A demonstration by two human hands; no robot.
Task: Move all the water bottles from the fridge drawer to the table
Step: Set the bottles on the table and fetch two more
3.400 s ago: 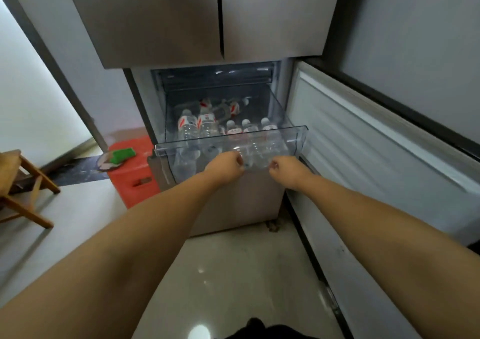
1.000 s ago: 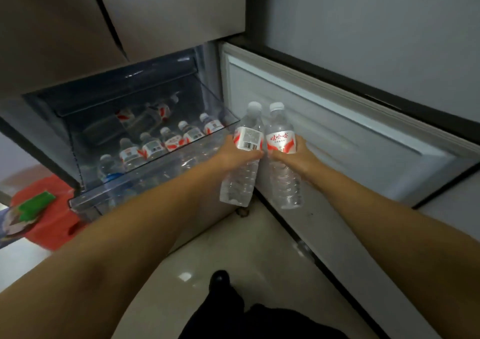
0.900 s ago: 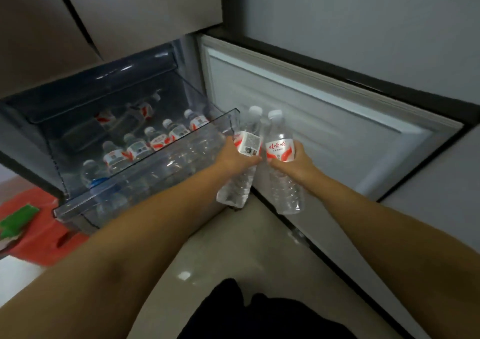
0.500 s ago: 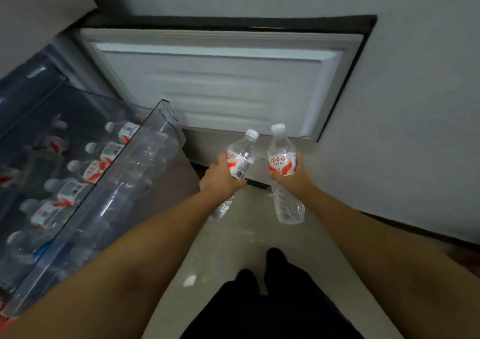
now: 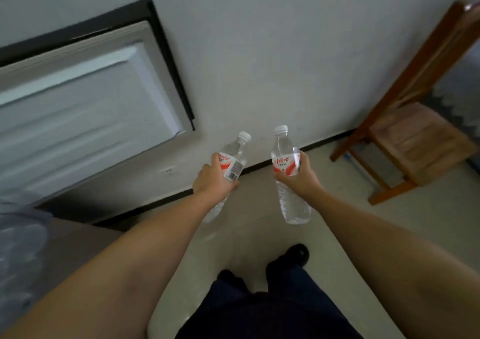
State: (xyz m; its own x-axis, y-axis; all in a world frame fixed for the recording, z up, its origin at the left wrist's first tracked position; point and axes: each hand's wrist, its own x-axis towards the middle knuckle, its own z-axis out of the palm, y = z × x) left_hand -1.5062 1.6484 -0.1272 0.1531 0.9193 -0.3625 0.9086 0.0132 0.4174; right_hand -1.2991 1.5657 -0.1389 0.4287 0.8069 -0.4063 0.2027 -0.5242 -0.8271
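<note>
head: each hand (image 5: 214,182) (image 5: 298,178) grips a bottle's (image 5: 233,156) (image 5: 284,154) labelled middle.

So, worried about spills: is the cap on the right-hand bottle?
On. The white cap sits on the neck of the bottle that the right hand grips by its label, roughly upright.

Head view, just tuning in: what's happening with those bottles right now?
A person is carrying two water bottles, one in each hand. The left hand grips the left bottle around its label, tilted to the right; the right hand holds the right bottle nearly upright. Both are in the air above the floor, with the open fridge door at left and a wooden chair at right. No table is in view.
</note>
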